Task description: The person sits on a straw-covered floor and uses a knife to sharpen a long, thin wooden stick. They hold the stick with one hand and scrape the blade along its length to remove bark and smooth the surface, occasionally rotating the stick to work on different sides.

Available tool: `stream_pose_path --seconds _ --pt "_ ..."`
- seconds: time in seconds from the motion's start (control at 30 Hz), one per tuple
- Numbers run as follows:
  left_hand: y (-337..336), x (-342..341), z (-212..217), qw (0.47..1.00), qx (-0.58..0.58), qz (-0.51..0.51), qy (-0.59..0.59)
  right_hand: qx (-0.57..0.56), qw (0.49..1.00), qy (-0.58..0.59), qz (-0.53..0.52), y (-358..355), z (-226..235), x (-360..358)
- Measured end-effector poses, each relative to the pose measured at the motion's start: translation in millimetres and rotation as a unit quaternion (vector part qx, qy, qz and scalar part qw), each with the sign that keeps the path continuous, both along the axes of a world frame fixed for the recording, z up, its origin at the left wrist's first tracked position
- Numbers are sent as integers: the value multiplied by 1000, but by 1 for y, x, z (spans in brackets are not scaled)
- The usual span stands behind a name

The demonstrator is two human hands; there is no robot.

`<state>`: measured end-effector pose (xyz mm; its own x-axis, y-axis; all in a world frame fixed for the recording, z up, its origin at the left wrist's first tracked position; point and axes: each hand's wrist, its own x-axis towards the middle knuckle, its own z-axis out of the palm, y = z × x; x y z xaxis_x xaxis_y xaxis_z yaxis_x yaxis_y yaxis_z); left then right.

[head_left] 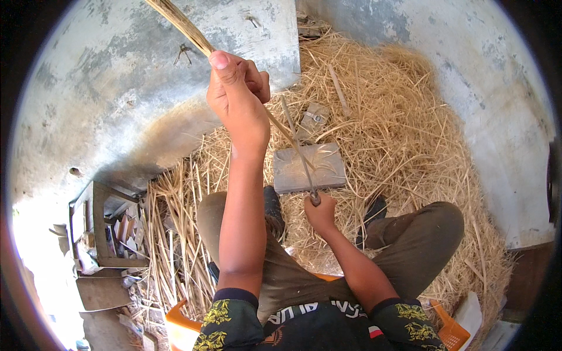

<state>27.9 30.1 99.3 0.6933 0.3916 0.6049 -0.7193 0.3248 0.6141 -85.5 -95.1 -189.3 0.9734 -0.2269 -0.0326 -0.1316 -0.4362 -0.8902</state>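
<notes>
Head view looks down on a seated person working straw: the left hand (237, 96) is raised, fingers curled tight round a twisted straw rope (181, 26) that runs up out of the picture and down to the right hand (321, 212). That hand is closed round the lower end of a thin metal rod (298, 149). Judging by this, a length is already twisted, while the big heap of loose straw (398, 117) about the flat grey block (309, 167) remains unworked, so much seems left.

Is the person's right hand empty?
No, the right hand grips the handle of a thin blade that rises toward the cane strip.
</notes>
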Motion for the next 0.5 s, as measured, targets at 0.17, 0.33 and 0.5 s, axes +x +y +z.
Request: stream_pose_path --seconds 0.17,0.33,0.5 --pt "-3 -6 3 999 25 3 35 -69 982 175 -35 -28 -61 -25" --pt "-1 -2 1 999 24 -1 45 -75 952 292 -51 -39 -86 -20" --pt "-4 -3 1 999 41 8 32 -123 936 329 -30 -42 -62 -20"
